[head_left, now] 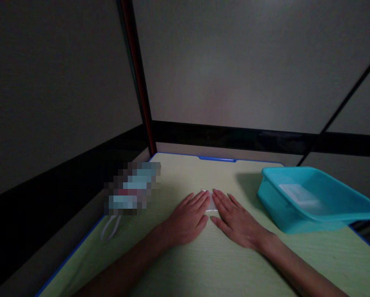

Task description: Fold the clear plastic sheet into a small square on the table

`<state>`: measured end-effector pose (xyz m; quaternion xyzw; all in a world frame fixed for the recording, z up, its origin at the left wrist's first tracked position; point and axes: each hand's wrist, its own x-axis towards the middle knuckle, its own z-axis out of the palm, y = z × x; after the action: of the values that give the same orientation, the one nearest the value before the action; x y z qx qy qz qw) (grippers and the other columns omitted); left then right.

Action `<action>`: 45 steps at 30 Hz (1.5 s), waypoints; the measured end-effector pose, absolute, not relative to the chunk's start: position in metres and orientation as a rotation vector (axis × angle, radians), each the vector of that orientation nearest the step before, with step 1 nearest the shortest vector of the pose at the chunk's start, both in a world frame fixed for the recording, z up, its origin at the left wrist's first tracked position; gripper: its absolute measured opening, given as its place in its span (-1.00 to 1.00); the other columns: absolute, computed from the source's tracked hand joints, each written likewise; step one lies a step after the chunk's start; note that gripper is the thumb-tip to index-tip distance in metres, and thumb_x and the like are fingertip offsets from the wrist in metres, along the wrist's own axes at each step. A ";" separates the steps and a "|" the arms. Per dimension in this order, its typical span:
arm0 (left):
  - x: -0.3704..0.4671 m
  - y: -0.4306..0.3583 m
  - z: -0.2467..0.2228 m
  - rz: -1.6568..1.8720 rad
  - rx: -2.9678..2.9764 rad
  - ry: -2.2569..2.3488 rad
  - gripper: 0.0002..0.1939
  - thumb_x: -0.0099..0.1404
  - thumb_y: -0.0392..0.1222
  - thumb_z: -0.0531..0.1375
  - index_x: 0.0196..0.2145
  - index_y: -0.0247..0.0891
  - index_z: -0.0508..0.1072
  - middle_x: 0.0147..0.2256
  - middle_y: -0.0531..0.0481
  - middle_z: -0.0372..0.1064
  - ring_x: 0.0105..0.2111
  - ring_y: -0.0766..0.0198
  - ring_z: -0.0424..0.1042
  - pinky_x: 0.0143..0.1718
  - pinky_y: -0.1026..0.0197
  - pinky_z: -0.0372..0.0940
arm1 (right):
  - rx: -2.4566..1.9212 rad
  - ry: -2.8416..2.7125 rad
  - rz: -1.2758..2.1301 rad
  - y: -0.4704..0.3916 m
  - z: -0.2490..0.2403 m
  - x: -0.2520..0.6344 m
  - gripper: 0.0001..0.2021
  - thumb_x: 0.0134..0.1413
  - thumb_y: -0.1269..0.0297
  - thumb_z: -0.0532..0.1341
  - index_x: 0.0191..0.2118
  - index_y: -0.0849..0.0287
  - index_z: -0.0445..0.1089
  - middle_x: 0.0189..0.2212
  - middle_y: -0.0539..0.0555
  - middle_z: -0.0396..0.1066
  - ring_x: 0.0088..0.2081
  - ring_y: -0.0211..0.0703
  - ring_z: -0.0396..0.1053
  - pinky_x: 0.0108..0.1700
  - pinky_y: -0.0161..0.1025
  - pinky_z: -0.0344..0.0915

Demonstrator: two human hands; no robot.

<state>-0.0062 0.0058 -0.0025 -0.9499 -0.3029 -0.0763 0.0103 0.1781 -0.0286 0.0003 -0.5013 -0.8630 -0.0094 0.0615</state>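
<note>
A small, pale, clear-edged flat piece [212, 203], perhaps a plastic packet, lies on the table in the head view. My left hand [189, 218] rests palm down over its left part, fingers stretched forward. Over its right part lies my right hand [236, 218], also flat, with the fingers straight and the thumb pointing inward. Only a narrow strip of the piece shows between the hands; the rest is hidden under my fingers. Neither hand is wrapped round anything.
The pale wood-grain table [185, 272] has a blue edge. At the right stands a turquoise plastic basket [274, 202] with a white flat item [299, 196] inside. A blurred-out object [135, 187] with a white strap loop [110, 227] lies at the left. Grey walls [250, 74] rise behind.
</note>
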 end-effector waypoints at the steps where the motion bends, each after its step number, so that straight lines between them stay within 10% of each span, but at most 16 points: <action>1: -0.006 0.006 -0.002 -0.238 -2.970 -0.947 -0.51 0.27 -0.19 -0.17 0.14 -0.33 -0.13 0.17 -0.10 -0.24 0.15 0.25 -0.29 0.11 0.13 -0.24 | -1.517 -2.612 -0.027 -0.029 0.000 0.178 -0.41 0.14 0.03 -0.24 0.17 0.37 -0.17 0.16 0.25 -0.24 0.16 -0.08 -0.30 0.13 -0.04 -0.18; 21: 0.001 0.045 -0.006 -1.674 -3.167 -1.858 -0.59 -0.01 -0.41 -0.02 -0.15 -0.38 0.29 -0.12 -0.14 0.28 -0.09 0.20 0.24 -0.08 0.17 0.15 | -1.474 -1.872 0.698 -0.019 0.004 0.193 -0.50 0.11 0.12 -0.13 0.15 0.21 -0.09 0.15 0.11 -0.09 0.14 -0.13 -0.13 0.12 -0.04 -0.16; 33: 0.004 0.007 -0.001 -0.502 -3.063 -0.999 -0.45 0.20 -0.27 -0.08 0.14 -0.38 -0.11 0.16 -0.11 -0.22 0.15 0.27 -0.25 0.13 0.16 -0.26 | -1.391 -2.552 0.043 -0.029 0.003 0.184 -0.44 0.15 0.11 -0.17 0.18 0.33 -0.24 0.16 0.22 -0.20 0.16 -0.11 -0.27 0.13 -0.02 -0.20; 45: 0.006 0.008 -0.004 -0.364 -2.989 -0.990 -0.48 0.24 -0.17 -0.10 0.12 -0.39 -0.07 0.15 -0.16 -0.19 0.14 0.22 -0.23 0.11 0.12 -0.26 | -1.402 -2.589 0.007 -0.028 -0.003 0.184 -0.41 0.14 0.04 -0.19 0.17 0.36 -0.21 0.15 0.24 -0.20 0.16 -0.12 -0.28 0.13 -0.05 -0.17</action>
<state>0.0057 0.0078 -0.0043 -0.9429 -0.3124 -0.1147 -0.0140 0.1836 -0.0284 -0.0026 -0.4738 -0.8751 0.0023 0.0984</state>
